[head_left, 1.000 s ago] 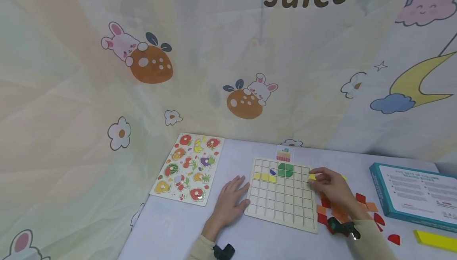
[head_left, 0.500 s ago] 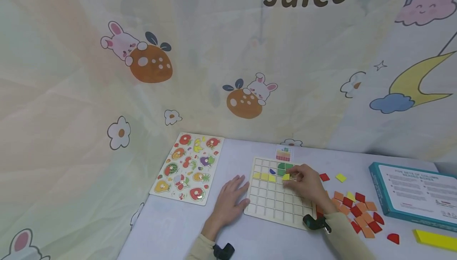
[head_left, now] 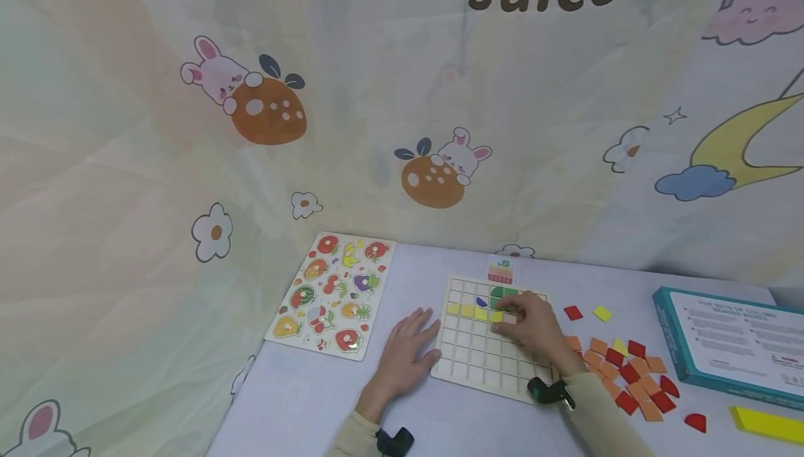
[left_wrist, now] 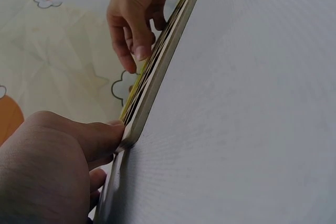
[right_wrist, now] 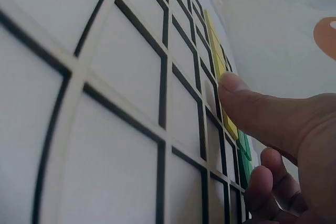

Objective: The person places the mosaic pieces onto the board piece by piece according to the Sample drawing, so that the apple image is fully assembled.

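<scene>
A pale wooden grid board point(head_left: 477, 349) lies on the table. My left hand point(head_left: 405, 356) rests at its left edge with fingers spread; in the left wrist view the thumb point(left_wrist: 107, 135) touches the board's corner. My right hand point(head_left: 534, 328) is over the upper part of the grid, its thumb and index finger at a yellow square tile point(head_left: 496, 317) that ends a row of yellow tiles point(head_left: 467, 310). In the right wrist view the thumb point(right_wrist: 236, 90) touches the yellow row. Green tiles point(head_left: 499, 294) and a small blue piece point(head_left: 481, 301) sit above; the hand partly covers the green.
A small picture card point(head_left: 501, 270) lies behind the board. Loose orange and red tiles point(head_left: 629, 373) are scattered at right, with a yellow tile point(head_left: 602, 313) behind them. Further right are a teal box point(head_left: 728, 331) and a yellow block point(head_left: 766, 425). A fruit puzzle board point(head_left: 331, 296) lies at left.
My right hand has carried a yellow tile leftward from the board's right edge to the end of the yellow row. The left hand has stayed in place.
</scene>
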`<state>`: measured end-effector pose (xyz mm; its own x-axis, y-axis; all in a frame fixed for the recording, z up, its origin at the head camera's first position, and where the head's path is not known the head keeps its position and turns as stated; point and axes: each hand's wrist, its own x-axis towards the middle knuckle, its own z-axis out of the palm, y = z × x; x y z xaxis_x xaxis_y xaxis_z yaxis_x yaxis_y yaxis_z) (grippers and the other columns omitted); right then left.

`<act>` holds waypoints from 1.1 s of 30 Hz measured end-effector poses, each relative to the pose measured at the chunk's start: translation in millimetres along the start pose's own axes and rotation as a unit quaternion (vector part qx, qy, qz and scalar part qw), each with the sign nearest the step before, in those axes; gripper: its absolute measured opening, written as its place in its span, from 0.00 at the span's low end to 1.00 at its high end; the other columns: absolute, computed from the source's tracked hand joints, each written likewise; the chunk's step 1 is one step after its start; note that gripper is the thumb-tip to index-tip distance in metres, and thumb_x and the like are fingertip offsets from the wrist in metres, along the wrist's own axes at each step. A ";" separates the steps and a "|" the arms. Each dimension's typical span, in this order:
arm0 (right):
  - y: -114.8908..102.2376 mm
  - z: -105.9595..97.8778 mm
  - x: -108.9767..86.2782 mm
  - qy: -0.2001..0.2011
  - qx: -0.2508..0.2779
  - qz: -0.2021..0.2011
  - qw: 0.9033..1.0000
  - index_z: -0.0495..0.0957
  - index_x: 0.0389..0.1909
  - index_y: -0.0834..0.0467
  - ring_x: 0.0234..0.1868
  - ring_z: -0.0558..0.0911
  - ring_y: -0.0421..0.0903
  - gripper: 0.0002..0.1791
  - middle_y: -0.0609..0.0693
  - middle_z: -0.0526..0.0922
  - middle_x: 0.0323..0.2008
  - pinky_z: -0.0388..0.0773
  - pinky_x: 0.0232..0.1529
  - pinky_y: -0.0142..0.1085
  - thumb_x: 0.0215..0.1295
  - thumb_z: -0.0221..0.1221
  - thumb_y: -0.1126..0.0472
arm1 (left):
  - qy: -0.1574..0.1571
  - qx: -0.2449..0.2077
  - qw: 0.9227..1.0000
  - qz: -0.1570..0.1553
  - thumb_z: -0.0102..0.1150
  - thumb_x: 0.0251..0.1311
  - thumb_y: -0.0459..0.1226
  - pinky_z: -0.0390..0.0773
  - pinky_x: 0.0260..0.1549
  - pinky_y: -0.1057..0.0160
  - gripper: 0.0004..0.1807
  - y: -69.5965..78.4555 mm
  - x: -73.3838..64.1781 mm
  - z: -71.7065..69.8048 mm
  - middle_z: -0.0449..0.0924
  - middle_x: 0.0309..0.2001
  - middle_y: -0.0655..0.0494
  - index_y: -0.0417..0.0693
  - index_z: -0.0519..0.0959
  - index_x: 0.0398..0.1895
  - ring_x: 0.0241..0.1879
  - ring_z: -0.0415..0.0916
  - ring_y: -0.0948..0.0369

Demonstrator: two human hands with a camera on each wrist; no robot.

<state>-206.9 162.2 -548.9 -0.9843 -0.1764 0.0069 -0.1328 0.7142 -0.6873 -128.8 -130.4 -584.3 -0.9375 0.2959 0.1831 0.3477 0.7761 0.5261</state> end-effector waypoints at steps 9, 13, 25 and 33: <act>1.0 -2.2 -2.8 0.004 -0.006 -0.017 1.000 0.91 0.43 0.53 0.35 0.72 0.44 0.11 0.49 0.83 0.38 0.68 0.31 0.32 0.60 0.77 0.57 | 0.013 0.007 1.000 0.012 0.59 0.73 0.47 0.61 0.80 0.40 0.30 -0.2 -0.5 1.1 0.65 0.81 0.50 0.49 0.75 0.74 0.82 0.58 0.48; 5.9 -4.2 -2.3 0.012 -0.007 -0.031 0.999 0.91 0.43 0.52 0.34 0.73 0.43 0.11 0.48 0.85 0.38 0.69 0.31 0.31 0.61 0.77 0.55 | 0.011 0.006 1.000 0.012 0.60 0.72 0.46 0.61 0.80 0.40 0.30 1.2 0.6 1.9 0.65 0.81 0.50 0.49 0.75 0.75 0.82 0.58 0.48; 60.4 -68.5 -8.4 0.122 -0.083 0.137 0.980 0.78 0.65 0.65 0.54 0.75 0.66 0.29 0.71 0.75 0.60 0.82 0.47 0.60 0.71 0.66 0.51 | 0.001 0.003 1.000 0.004 0.59 0.73 0.47 0.59 0.81 0.42 0.29 5.5 0.7 -1.1 0.64 0.82 0.51 0.49 0.75 0.75 0.83 0.57 0.49; 98.2 -92.6 -19.0 0.105 -0.070 0.237 0.963 0.73 0.66 0.71 0.54 0.72 0.70 0.37 0.75 0.74 0.60 0.84 0.52 0.64 0.68 0.70 0.48 | 0.006 0.007 1.000 0.009 0.59 0.73 0.47 0.60 0.80 0.41 0.30 2.4 0.0 0.4 0.65 0.81 0.50 0.49 0.75 0.75 0.82 0.58 0.48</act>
<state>-212.0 298.4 -549.3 -0.9378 0.3229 -0.1274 0.3382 0.7671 -0.5451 -127.9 -128.2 -583.3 -0.9313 0.3025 0.2027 0.3641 0.7781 0.5118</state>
